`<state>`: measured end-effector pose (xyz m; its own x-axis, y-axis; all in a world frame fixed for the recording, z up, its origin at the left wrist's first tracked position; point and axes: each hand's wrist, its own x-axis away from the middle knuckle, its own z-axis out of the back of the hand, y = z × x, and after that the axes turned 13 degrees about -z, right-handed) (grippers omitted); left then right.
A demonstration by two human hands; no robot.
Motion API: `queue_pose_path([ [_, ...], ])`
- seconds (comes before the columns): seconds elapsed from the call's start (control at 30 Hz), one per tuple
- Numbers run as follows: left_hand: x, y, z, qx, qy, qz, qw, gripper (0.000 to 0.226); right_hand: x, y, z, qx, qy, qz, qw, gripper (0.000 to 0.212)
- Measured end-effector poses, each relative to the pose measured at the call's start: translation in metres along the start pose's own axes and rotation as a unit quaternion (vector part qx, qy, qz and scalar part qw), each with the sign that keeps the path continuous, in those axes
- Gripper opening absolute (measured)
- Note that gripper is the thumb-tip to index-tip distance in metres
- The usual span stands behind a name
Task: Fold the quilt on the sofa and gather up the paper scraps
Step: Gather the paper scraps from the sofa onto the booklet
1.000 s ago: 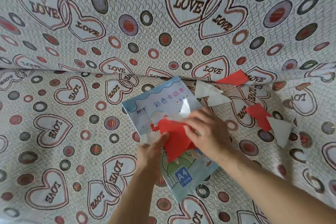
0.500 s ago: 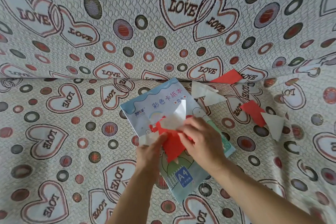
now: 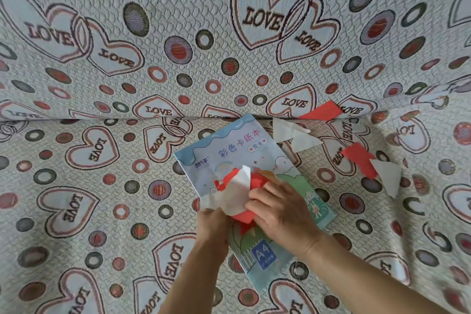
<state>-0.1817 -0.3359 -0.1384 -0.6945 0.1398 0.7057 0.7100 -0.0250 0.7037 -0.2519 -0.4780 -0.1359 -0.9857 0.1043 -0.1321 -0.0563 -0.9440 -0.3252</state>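
A bunch of red and white paper scraps point(image 3: 238, 187) sits on a light-blue A4 card-paper pad point(image 3: 229, 153) lying on the sofa seat. My left hand point(image 3: 214, 224) grips the bunch from below and my right hand point(image 3: 280, 206) presses on it from the right. Loose scraps lie further right: two white triangles point(image 3: 293, 135) by the seat crease, a red piece point(image 3: 322, 111) tucked in the crease, another red piece point(image 3: 359, 158) and a white triangle point(image 3: 387, 176). No quilt is in sight.
The sofa cover point(image 3: 102, 186) with hearts, LOVE lettering and circles fills the view. The backrest point(image 3: 178, 33) rises behind the crease. Part of the pad lies under my hands.
The bunch under my hands has crumpled tighter, with a white scrap now wrapped over the red. The loose scraps on the right have not moved.
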Motion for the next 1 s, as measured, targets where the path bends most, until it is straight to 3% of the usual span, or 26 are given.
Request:
queue_pose_path([
  [0.17,0.001,0.005,-0.001,0.040,0.013,0.012,0.999,0.030,-0.009,0.006,0.000,0.053,-0.024,-0.098,0.993,0.006],
  [0.3,0.007,0.012,0.001,0.049,-0.029,-0.007,0.998,0.048,-0.008,0.003,-0.002,0.060,-0.069,-0.054,0.994,0.007],
  [0.37,0.008,0.011,-0.001,0.039,-0.020,-0.029,0.999,0.036,-0.007,0.004,-0.001,0.041,-0.088,-0.048,0.994,0.023],
  [0.43,0.006,0.008,-0.004,0.043,0.028,-0.020,0.998,0.042,-0.010,0.009,0.002,0.005,-0.088,-0.067,0.994,0.045],
  [0.5,0.005,0.004,-0.011,0.051,0.059,-0.008,0.997,0.036,-0.018,0.026,0.006,-0.032,-0.049,-0.121,0.991,0.045],
  [0.63,0.009,-0.002,-0.027,0.076,0.094,-0.020,0.992,0.032,-0.048,0.076,0.018,-0.045,0.025,-0.296,0.954,0.007],
  [0.77,0.017,-0.010,-0.038,0.105,0.102,-0.018,0.989,0.019,-0.077,0.117,0.025,0.055,-0.078,-0.419,0.903,0.046],
  [0.83,0.019,-0.010,-0.042,0.116,0.103,-0.023,0.988,0.017,-0.085,0.128,0.023,0.084,-0.134,-0.438,0.885,0.052],
  [1.0,0.022,-0.010,-0.041,0.102,0.121,-0.031,0.987,0.026,-0.075,0.130,0.020,-0.015,-0.102,-0.456,0.884,0.009],
])
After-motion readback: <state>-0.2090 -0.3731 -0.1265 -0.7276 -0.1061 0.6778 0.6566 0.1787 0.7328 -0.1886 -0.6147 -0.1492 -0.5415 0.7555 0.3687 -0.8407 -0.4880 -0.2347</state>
